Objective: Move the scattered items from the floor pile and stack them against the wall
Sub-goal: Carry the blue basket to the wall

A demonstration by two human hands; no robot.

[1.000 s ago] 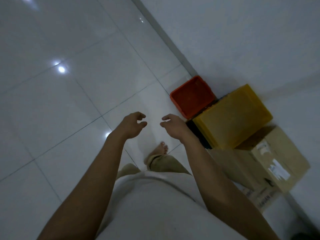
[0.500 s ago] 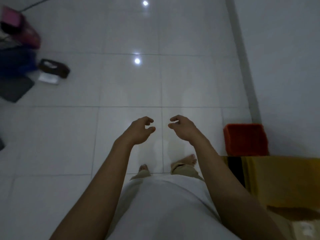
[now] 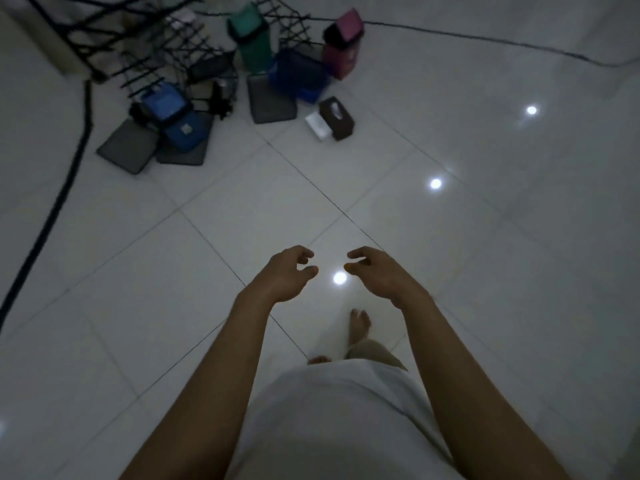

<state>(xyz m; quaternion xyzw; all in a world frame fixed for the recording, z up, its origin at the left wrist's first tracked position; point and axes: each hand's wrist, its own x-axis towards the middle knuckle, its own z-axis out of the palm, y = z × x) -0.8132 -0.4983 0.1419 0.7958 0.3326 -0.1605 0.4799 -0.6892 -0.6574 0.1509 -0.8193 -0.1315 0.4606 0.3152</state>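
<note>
The floor pile lies at the upper left of the head view. It holds a green bin [image 3: 254,43], a pink box [image 3: 343,46], a dark blue crate [image 3: 300,77], a brown tissue box [image 3: 337,117], a white flat pack [image 3: 317,125], grey flat lids [image 3: 272,102] and blue boxes [image 3: 173,116]. My left hand [image 3: 285,273] and my right hand [image 3: 375,271] hang in front of me over bare tiles, far from the pile. Both are empty, with fingers loosely curled and apart.
Black wire racks [image 3: 162,46] stand behind the pile. A black cable [image 3: 52,209] runs down the left side and another cable [image 3: 485,38] crosses the top right. The white tile floor [image 3: 485,271] is glossy with light spots. My bare feet show below my hands.
The view has swung left, away from the wall; the orange, yellow and cardboard boxes have left the frame and the floor pile has come into view. Both hands stay empty.
</note>
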